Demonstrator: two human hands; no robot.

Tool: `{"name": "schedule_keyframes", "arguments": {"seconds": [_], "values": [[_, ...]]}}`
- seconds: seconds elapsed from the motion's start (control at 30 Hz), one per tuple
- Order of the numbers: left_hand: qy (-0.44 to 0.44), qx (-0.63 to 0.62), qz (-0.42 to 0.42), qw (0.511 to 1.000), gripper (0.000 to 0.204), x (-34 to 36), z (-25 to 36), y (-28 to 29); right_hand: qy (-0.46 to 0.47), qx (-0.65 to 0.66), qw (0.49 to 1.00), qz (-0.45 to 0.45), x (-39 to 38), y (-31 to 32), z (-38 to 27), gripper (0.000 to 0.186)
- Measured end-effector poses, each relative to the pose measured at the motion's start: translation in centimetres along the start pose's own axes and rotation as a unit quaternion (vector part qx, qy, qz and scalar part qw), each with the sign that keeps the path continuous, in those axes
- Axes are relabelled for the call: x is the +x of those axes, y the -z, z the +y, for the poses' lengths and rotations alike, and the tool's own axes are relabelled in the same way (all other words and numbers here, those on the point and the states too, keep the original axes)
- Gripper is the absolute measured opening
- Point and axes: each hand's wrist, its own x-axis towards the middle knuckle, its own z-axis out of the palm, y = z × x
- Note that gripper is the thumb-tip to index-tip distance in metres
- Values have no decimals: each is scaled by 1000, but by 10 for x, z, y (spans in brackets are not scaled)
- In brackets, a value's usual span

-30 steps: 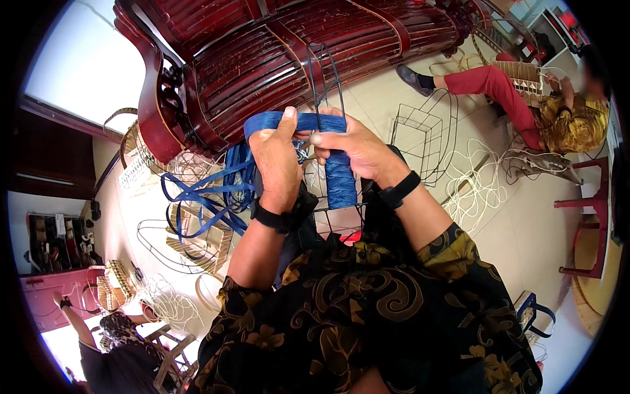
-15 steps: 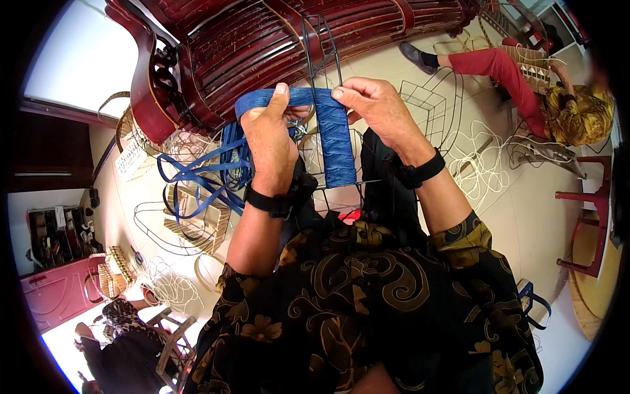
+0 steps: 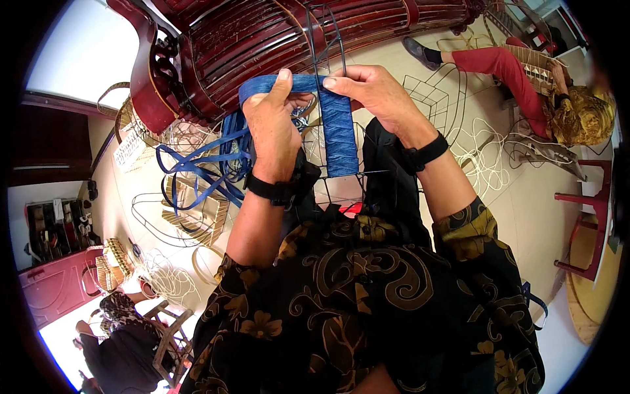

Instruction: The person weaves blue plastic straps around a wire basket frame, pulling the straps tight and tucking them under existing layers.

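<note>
Gripping a wire frame point(image 3: 326, 39) wrapped in blue strip point(image 3: 338, 128), both hands close on its top band: left hand point(image 3: 275, 128) thumb up, right hand point(image 3: 374, 92) pinching beside it. The wrapped side runs top to bottom. Loose blue strands point(image 3: 197, 167) trail left. A white printed card point(image 3: 128, 148) lies on the floor.

Pale tiled floor point(image 3: 525, 217) carries wire frames point(image 3: 430, 98) and a dark wooden bench point(image 3: 275, 39).

One white rectangular card with dark print point(image 3: 129, 150) is seen lying tilted on the floor, left of the dark red wooden bench point(image 3: 216, 46).
</note>
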Motion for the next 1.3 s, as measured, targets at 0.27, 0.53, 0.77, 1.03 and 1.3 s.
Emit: {"name": "schedule_keyframes", "arguments": {"seconds": [0.27, 0.53, 0.77, 1.03, 1.3], "values": [[63, -59, -3, 996, 32, -9, -2, 4, -14, 14, 1000, -9, 0, -8, 5, 18], [111, -86, -11, 990, 37, -18, -2, 11, -28, 2, 999, -21, -7, -11, 6, 18], [123, -74, -8, 990, 34, -11, 3, 6, -46, 13, 999, -10, -11, -9, 1, 20], [-21, 63, 43, 997, 33, -16, 6, -7, -19, -25, 999, 4, -18, 6, 6, 21], [-30, 52, 48, 997, 36, -18, 5, -6, 0, -29, 999, 24, -15, -2, 5, 24]]}}
